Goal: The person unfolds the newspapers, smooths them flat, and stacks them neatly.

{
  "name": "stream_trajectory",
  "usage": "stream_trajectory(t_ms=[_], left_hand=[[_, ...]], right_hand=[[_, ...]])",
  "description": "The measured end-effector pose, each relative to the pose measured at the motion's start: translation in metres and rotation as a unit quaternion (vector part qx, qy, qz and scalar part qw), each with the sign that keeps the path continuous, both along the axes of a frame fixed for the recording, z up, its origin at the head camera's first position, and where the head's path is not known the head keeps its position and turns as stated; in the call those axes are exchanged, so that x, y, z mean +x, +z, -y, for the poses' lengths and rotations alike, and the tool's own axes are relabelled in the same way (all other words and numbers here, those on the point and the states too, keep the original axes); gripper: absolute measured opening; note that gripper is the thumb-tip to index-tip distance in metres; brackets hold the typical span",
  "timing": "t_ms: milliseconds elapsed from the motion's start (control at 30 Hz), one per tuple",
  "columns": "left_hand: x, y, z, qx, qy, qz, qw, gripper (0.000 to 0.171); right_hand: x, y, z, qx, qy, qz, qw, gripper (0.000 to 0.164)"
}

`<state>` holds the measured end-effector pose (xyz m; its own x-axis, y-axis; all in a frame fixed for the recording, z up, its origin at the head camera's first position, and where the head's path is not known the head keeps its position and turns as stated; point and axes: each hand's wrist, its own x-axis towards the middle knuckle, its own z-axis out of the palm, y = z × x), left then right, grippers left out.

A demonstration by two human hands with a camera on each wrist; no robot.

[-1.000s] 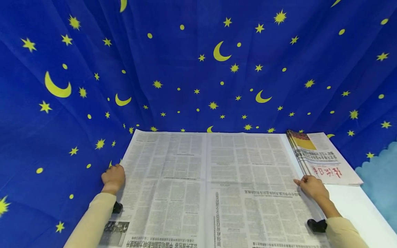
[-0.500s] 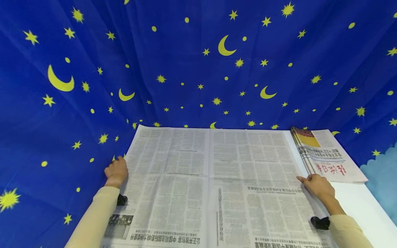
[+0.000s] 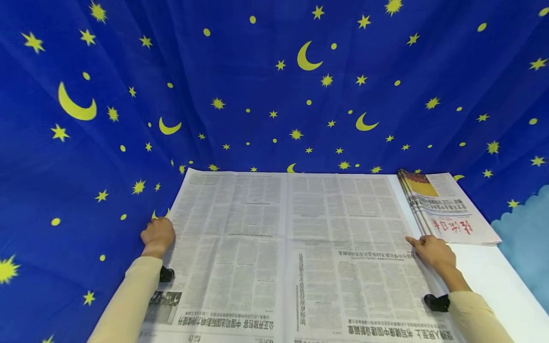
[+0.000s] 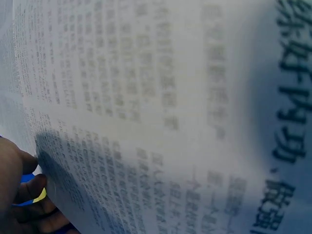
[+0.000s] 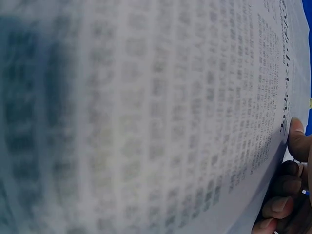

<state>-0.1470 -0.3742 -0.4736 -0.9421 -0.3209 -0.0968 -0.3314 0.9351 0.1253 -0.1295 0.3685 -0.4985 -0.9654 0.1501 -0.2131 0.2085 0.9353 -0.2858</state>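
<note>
A large unfolded newspaper sheet [image 3: 257,214] lies spread over the white table, its print upside down in the head view. At its left edge my left hand [image 3: 157,236] pinches the paper; in the left wrist view the thumb and curled fingers [image 4: 34,187] meet at that edge. My right hand [image 3: 433,252] grips the opposite edge. The right wrist view shows the thumb [image 5: 297,139] on the printed face and the other fingers curled beneath the sheet. Blurred columns of print fill most of both wrist views.
A stack of folded newspapers [image 3: 454,214] with red lettering lies at the table's back right. Bare white table [image 3: 493,274] shows in front of it. A blue cloth [image 3: 257,85] with yellow moons and stars hangs behind and to the left.
The head view has tipped slightly downward, so another strip of the page shows at the bottom. Both hands keep their places on the sheet's edges.
</note>
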Motion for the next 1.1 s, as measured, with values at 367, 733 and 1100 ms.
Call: stream_trajectory(t_ms=[367,733,1100], left_hand=[[-0.008,0.009,-0.01,-0.024,-0.008,-0.065,0.9976,0.035],[-0.035,0.02,-0.105,0.109,-0.189,-0.108,0.97,0.016],[-0.034,0.038,-0.289,0.486,-0.377,0.037,0.7879,0.029]], right_hand=[[0.003,0.008,0.005,0.004,0.004,-0.026,1.0,0.057],[-0.018,0.037,0.004,0.049,0.015,-0.2,0.978,0.032],[-0.031,0.016,-0.033,0.04,-0.022,-0.11,0.993,0.06]])
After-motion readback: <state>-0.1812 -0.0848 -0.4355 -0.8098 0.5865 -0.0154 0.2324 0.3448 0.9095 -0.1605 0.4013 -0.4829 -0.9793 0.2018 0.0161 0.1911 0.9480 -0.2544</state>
